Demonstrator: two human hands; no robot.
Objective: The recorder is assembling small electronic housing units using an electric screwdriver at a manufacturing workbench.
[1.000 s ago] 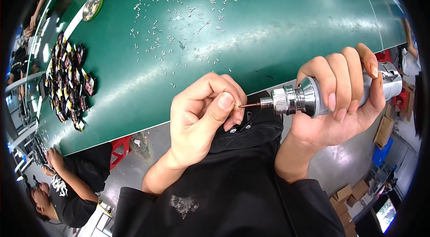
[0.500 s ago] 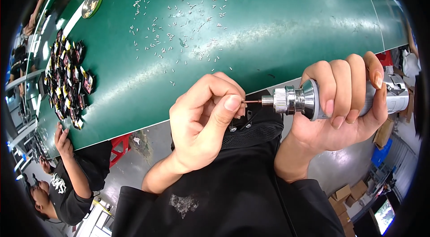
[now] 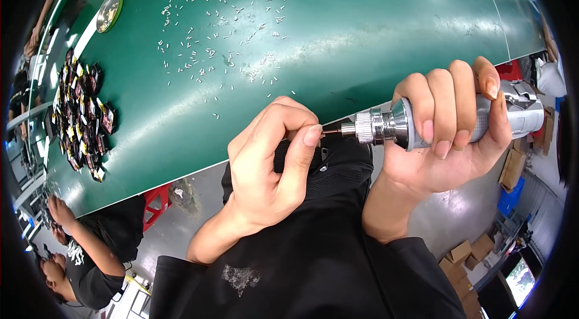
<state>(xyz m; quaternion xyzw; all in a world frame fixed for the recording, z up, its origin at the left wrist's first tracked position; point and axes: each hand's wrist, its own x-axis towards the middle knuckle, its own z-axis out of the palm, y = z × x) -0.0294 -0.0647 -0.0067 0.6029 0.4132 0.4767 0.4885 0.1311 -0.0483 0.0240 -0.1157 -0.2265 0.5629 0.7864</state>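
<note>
My right hand [image 3: 449, 123] is wrapped round the grey body of a powered screwdriver [image 3: 523, 111], held level over the table's near edge. Its knurled silver nose [image 3: 365, 127] points left, and a thin dark bit [image 3: 332, 131] sticks out of it. My left hand [image 3: 271, 159] is closed, with thumb and forefinger pinched together at the bit's tip. Whatever lies inside that pinch is hidden by the fingers. Beyond my hands, many small silvery pin-like pieces [image 3: 211, 52] lie scattered over the green tabletop [image 3: 386, 23].
A heap of small black parts with yellow and white bits [image 3: 81, 114] lies on the table's left. Behind it sits a round shallow dish [image 3: 109, 12]. Another person [image 3: 99, 252] sits at the lower left, near a red stool [image 3: 157, 204]. Cardboard boxes [image 3: 461, 252] stand at lower right.
The table and what lies on it have shifted left in the view. Both hands and the screwdriver sit slightly further left and higher. The other person's hand has moved down from the heap.
</note>
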